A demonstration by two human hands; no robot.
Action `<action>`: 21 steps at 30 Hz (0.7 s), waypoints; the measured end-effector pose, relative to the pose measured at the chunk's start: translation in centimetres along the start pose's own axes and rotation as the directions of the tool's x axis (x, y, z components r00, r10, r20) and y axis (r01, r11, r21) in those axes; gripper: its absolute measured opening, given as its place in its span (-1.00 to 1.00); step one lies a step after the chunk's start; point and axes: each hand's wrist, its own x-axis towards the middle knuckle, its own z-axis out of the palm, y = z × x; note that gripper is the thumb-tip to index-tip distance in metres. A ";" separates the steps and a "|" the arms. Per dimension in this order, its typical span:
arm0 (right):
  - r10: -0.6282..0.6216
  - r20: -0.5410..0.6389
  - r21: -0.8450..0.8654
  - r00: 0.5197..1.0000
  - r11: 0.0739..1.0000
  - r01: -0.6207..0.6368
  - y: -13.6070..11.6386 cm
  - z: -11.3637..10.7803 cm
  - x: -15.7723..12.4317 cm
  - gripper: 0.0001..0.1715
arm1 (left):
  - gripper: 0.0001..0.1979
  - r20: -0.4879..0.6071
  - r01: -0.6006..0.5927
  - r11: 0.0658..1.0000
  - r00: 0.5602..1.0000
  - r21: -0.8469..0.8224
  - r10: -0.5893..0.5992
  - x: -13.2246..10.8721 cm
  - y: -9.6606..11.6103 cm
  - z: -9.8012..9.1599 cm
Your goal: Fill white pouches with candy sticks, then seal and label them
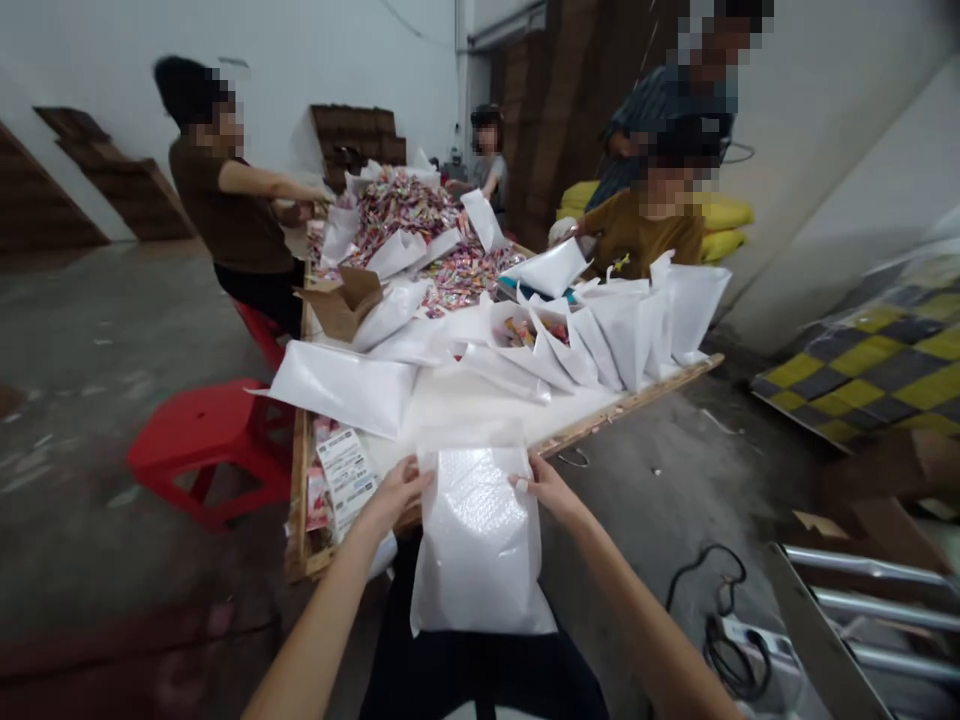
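Note:
I hold a white bubble mailer bag (477, 545) upright in front of me, over the near edge of the table (630, 402). My left hand (395, 490) pinches its upper left edge. My right hand (546, 484) grips its upper right edge. The bag's mouth points up towards the table. Just left of my left hand lies a sheet of printed labels (346, 478). Beyond the bag, several more white mailer bags (347, 386) lie and stand on the table, some with sweets inside.
A heap of colourful wrapped sweets (409, 215) covers the far table. An open cardboard box (341, 300) sits among the bags. Several other people work around the table. A red stool (206, 440) stands at left. A black cable (720, 610) lies on the floor at right.

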 end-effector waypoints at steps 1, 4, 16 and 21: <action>0.003 -0.011 0.012 1.000 1.000 -0.003 0.1 0.0 0.2 -0.41 | -0.44 0.114 0.032 0.999 0.993 0.013 -0.033 0.4 0.0 0.4; 0.040 -0.071 0.054 0.997 0.998 -0.036 0.5 -0.7 0.2 -0.45 | -0.48 0.178 0.049 0.998 0.983 0.039 -0.055 1.2 -0.5 0.5; -0.039 0.049 -0.053 0.998 0.998 0.042 -2.5 -0.7 1.5 -0.48 | -0.67 0.074 -0.221 0.955 0.975 0.199 0.210 -0.4 0.3 -1.3; -0.273 0.240 -0.313 0.932 0.887 0.340 -2.6 -1.7 -0.2 -0.69 | -0.85 0.311 -0.548 0.742 0.835 0.387 0.455 -2.3 -0.4 -2.7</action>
